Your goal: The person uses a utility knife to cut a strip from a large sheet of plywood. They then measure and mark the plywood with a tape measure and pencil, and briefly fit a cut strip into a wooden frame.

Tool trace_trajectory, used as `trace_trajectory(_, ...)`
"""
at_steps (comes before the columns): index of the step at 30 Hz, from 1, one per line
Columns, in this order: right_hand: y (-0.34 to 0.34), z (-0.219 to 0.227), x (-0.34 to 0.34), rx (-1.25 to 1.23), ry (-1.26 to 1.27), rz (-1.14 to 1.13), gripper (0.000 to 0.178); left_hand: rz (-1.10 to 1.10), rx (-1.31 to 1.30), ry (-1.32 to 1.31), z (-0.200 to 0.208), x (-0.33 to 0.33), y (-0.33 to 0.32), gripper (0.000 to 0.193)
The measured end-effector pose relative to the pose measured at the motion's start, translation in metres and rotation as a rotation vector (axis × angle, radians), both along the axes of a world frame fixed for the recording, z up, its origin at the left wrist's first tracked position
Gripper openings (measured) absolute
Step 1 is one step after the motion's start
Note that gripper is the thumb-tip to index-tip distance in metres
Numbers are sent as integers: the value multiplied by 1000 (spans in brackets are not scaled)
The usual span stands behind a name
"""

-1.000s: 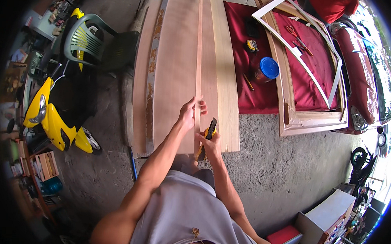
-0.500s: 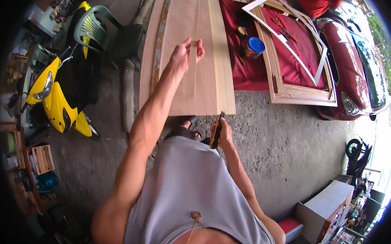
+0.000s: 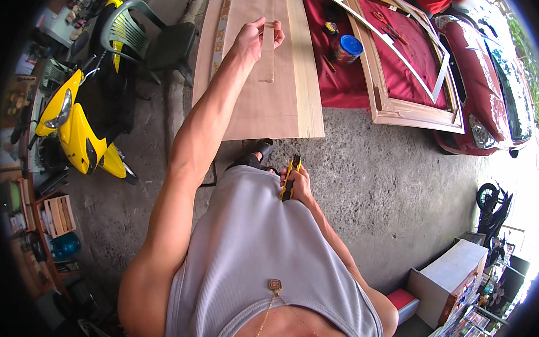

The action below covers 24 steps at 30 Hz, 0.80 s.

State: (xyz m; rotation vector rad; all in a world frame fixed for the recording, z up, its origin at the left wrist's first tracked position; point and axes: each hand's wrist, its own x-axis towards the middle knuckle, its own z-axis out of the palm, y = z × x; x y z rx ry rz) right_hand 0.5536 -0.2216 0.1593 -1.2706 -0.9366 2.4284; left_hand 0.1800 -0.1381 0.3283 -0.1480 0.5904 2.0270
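Observation:
My left hand [image 3: 250, 38] pinches a thin, flat wood strip [image 3: 266, 66] between thumb and fingers. The strip's broad face is toward me, over the large wooden board [image 3: 241, 117]. Whether it touches the board I cannot tell. Close to my waist, my right hand [image 3: 303, 184] is wrapped round a yellow-and-black utility knife [image 3: 290, 176], just off the board's near edge. A long, narrow strip with a worn, patchy surface [image 3: 219, 42] lies along the board's left side.
Right of the board, a dark red cloth [image 3: 343, 95] bears a blue-lidded jar [image 3: 348, 47], a tape measure [image 3: 330, 28] and a wooden frame [image 3: 416, 121] with a white frame [image 3: 392, 48] on it. A green plastic chair [image 3: 173, 49] and yellow motorcycle [image 3: 80, 141] stand left; a red car [image 3: 471, 74] right.
The wood strip has turned from edge-on to broad face toward me. My right hand has drawn the knife back from the board's near edge toward my body. The view has shifted slightly.

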Motion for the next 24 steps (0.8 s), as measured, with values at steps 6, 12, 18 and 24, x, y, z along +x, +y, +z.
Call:
trace_trajectory(6, 4, -20, -30, 244, -74, 198, 38, -136, 33, -27, -8, -16, -19, 33)
trace_trajectory(12, 80, -75, -148, 1529, -404, 230, 67, -160, -95, 510, -19, -37, -117, 29)
trace_trajectory(18, 126, -93, -248, 1566, -691, 308, 69, 164, -604, 791, -36, -115, -271, 24)
trace_trajectory(24, 42, -43, -392, 1556, -528, -26, 53, 455, -887, 1609, -69, -221, -405, 43)
